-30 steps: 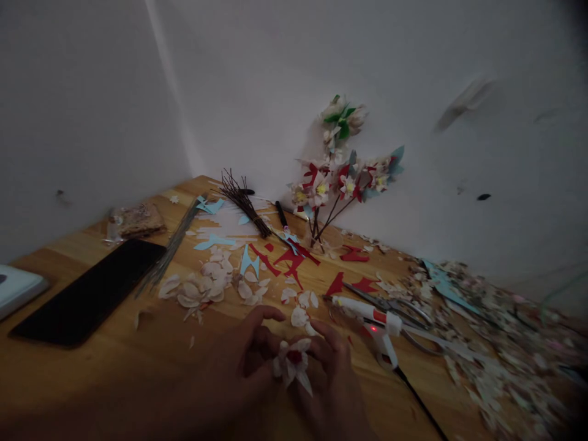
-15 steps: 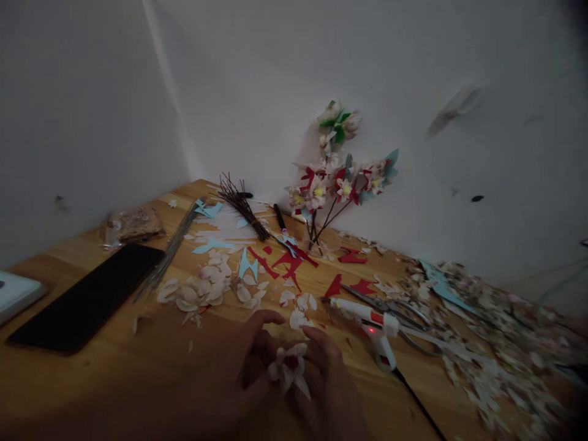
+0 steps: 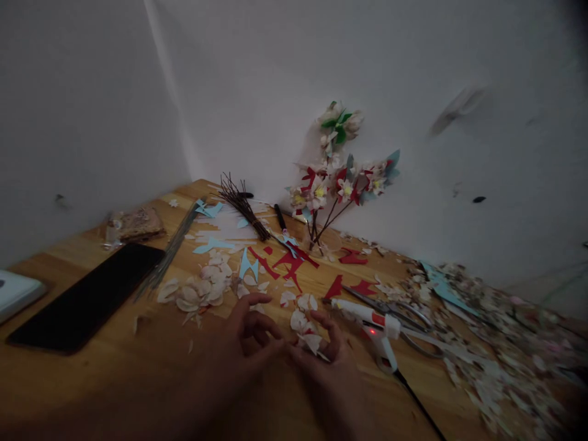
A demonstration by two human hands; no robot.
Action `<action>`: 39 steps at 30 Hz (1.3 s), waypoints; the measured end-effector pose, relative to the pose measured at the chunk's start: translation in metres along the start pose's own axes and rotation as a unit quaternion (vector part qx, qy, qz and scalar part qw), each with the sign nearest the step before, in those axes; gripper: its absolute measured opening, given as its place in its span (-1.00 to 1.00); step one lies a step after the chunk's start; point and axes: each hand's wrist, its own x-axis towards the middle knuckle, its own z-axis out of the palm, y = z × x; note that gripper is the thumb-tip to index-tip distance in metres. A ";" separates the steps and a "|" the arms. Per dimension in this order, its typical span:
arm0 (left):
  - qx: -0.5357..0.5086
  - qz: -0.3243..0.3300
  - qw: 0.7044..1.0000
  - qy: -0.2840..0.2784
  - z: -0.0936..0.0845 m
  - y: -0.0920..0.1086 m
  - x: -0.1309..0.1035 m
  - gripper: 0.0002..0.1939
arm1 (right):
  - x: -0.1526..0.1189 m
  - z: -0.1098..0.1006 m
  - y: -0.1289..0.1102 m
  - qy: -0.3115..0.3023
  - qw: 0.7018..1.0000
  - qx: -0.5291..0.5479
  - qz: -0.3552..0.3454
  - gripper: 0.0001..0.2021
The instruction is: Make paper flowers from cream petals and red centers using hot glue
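Observation:
Close to the front of the wooden table, my right hand (image 3: 331, 361) pinches a small artificial flower (image 3: 310, 340) made of pale petals. Its fingers cover part of the flower. Just to the left is my left hand (image 3: 250, 340), its thumb and middle fingers drawn together and its index finger bent above them. The tip of the left thumb comes close to the right thumb; whatever lies between the left fingertips is too dark to make out. A few loose white petals (image 3: 298, 320) lie right behind the flower.
At right are a white glue gun (image 3: 362, 312) with a red light and scissors (image 3: 408, 312). A heap of petals (image 3: 500, 361) covers the far right. Red scraps (image 3: 291, 266), bundled twigs (image 3: 245, 211), finished flower stems (image 3: 342, 184) and a black phone (image 3: 87, 297) stand or lie beyond.
The flower has turned and shifted up and right between my hands, so its red middle no longer shows. My left hand has moved slightly left and up, its fingers curling in.

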 end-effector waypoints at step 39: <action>0.044 -0.015 0.996 0.075 0.004 -0.007 -0.006 -0.28 | -0.019 0.010 -0.004 0.056 0.932 -0.267 -0.238 -0.49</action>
